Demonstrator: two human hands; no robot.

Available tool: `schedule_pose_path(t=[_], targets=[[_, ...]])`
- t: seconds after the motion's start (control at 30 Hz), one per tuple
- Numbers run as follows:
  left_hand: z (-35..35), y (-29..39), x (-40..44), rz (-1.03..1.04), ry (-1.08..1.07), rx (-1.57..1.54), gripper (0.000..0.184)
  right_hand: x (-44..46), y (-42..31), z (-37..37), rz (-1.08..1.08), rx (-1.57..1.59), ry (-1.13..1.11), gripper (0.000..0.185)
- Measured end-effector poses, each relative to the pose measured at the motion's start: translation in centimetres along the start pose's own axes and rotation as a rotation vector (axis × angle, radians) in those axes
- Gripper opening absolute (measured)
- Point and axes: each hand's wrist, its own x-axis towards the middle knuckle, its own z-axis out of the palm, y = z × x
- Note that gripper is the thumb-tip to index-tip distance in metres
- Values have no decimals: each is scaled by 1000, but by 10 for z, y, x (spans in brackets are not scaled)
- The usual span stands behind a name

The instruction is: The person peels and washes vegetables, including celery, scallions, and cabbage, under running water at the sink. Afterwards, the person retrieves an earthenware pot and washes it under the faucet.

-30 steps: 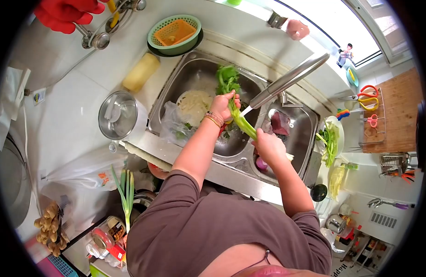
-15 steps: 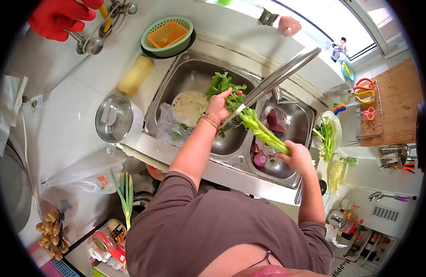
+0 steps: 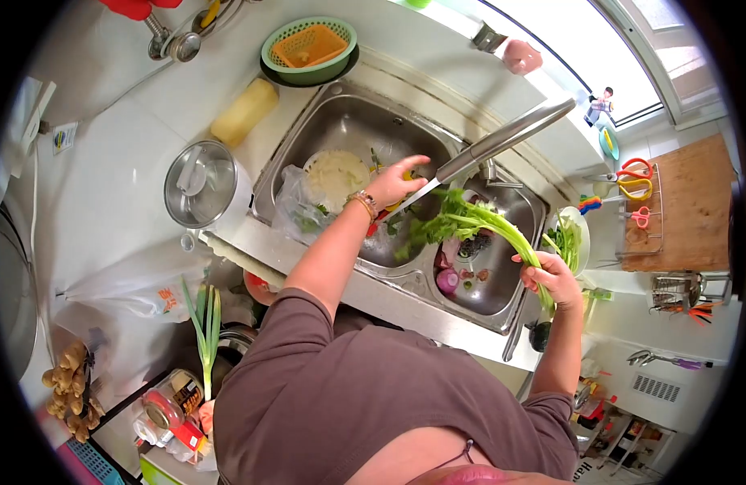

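Note:
A bunch of leafy celery (image 3: 512, 230) hangs over the right basin, its stalks gripped by my right hand (image 3: 556, 283). The leafy ends point left, blurred by motion, near the divider between the basins. My left hand (image 3: 396, 184) is empty, fingers apart, over the left basin beside the stream of water (image 3: 413, 199) from the faucet (image 3: 506, 139). Below it lie a pale round item (image 3: 337, 178), a clear plastic bag (image 3: 292, 217) and some red and green pieces that are partly hidden. A purple onion (image 3: 447, 281) rests in the right basin.
Left of the double sink (image 3: 308, 121) stand a metal pot (image 3: 202, 186) and a green basket (image 3: 320, 69) holding an orange one. To the right are a plate of cut greens (image 3: 581, 234), scissors (image 3: 636, 190) and a wooden board (image 3: 688, 210).
My left hand has let go of the celery's leafy end. My right hand has moved right and slightly down with the celery, which now swings over the right basin. The view has shifted slightly.

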Motion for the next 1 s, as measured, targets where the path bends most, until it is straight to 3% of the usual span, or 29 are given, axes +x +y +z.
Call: schedule_pose_path(t=[0.07, 0.13, 0.2, 0.23, 0.37, 0.5, 0.63, 0.73, 0.93, 1.0], targets=[[9, 9, -3, -75, -277, -203, 59, 6, 5, 0, -5, 28, -49, 32], [13, 2, 3, -167, -421, -181, 60, 10, 6, 2, -23, 79, -70, 34], [20, -9, 2, 111, -376, 164, 49, 15, 10, 3, -58, 140, -66, 35], [15, 9, 0, -200, -419, 277, 37, 16, 12, 3, -87, 164, -56, 36], [5, -31, 7, -250, -399, -216, 26, 17, 16, -2, -60, 209, -22, 34], [-33, -2, 9, -177, -489, -235, 26, 18, 20, -3, 13, 179, 52, 30], [-49, 15, 5, -99, -432, -142, 32, 19, 31, -7, 68, 140, 127, 26], [-56, 14, 6, -256, -550, -326, 34, 17, 34, -6, 74, 112, 123, 24], [-53, 34, -6, -196, -420, -38, 30, 16, 40, -11, 70, 85, 80, 23], [-51, 29, -4, -21, -416, 195, 28, 16, 37, -11, 71, 79, 88, 23]])
